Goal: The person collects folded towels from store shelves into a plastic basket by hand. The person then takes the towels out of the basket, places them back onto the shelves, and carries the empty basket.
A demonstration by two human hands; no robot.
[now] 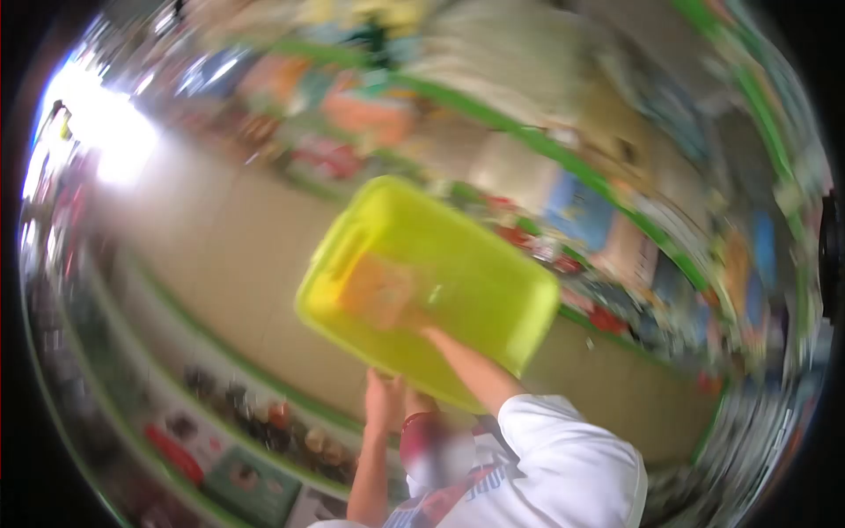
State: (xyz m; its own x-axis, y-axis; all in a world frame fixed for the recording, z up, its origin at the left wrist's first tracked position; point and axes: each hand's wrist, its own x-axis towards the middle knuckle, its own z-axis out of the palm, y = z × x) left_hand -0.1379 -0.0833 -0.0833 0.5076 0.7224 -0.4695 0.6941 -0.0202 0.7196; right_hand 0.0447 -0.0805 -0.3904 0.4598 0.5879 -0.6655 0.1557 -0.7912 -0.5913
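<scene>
A lime-yellow rectangular plastic tub is held tilted in front of me, its inside facing me. At its near left rim is my left hand, with the fingers closed on the edge. My right hand reaches into the tub and is smeared by motion. A flat, pale orange item lies against the tub's inner wall and meets my right hand's fingers. Blur hides what kind of thing it is.
Shelves with green edges run along the right, packed with blurred goods. Lower shelves on the left hold dark items and boxes. A tan floor lies between them, with bright light at the far left.
</scene>
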